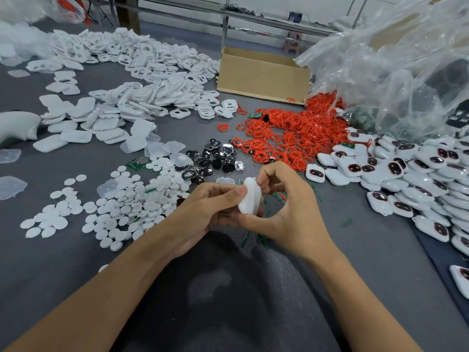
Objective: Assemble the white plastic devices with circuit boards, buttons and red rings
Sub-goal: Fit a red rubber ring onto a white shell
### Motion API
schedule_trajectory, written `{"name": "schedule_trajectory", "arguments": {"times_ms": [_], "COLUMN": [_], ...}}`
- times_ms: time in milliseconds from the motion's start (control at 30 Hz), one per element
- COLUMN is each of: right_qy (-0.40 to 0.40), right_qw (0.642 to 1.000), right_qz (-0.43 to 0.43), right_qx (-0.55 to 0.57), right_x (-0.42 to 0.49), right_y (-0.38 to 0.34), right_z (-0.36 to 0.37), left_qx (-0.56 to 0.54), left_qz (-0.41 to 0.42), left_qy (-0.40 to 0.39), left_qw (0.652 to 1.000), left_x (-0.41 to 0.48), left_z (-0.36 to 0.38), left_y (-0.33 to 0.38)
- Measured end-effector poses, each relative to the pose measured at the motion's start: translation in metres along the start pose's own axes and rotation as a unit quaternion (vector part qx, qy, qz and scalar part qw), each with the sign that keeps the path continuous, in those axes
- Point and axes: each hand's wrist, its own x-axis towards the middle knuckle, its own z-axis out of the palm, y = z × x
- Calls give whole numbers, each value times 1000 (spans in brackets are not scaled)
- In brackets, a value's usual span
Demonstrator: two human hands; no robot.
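Both hands meet over the middle of the table [76,262], near its front edge, and grasp 1 white device [250,196] between them. The left hand [200,212] pinches the device's near side with thumb and fingertips. The right hand [289,214] curls round its far side, with the thumb low against the bottom edge. The device is held off the surface and turned edge-on, so I cannot tell whether its face already carries a ring and buttons.

From this grip, the step in hand looks like pressing the 2 halves of the casing shut. The next move probably calls for an even squeeze along the seam, with nothing inside caught in it. The closed piece would then go to the finished devices [406,174] heaped along the right edge.

The supplies lie in separate heaps:
- The red rings [291,133] are right of centre, towards the far edge.
- The dark buttons [218,158] lie just beyond the hands.
- The white discs [121,207] are spread to the left.
- A green circuit board [135,163] sits at their far side.
- The empty white shells [142,62] are piled towards the far left corner.
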Motion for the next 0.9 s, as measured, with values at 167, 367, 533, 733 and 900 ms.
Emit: {"name": "schedule_trajectory", "arguments": {"times_ms": [167,367,533,733,900], "right_qy": [10,-11,-27,5,-66], "right_qw": [1000,1000,999,946,915], "right_qz": [18,-20,3,203,247], "right_qx": [-12,-16,42,254,312], "right_x": [-1,-1,-2,3,0], "right_y": [2,5,5,-1,-1], "right_z": [2,4,6,6,10], "left_qx": [-10,-2,26,185,284], "left_qz": [1,47,42,116,199], "left_qy": [-3,50,91,96,121], "left_qw": [1000,998,995,971,930], "left_x": [3,6,6,4,3], "left_z": [0,-3,2,4,4], "left_y": [-2,-1,-1,-5,-6]}}
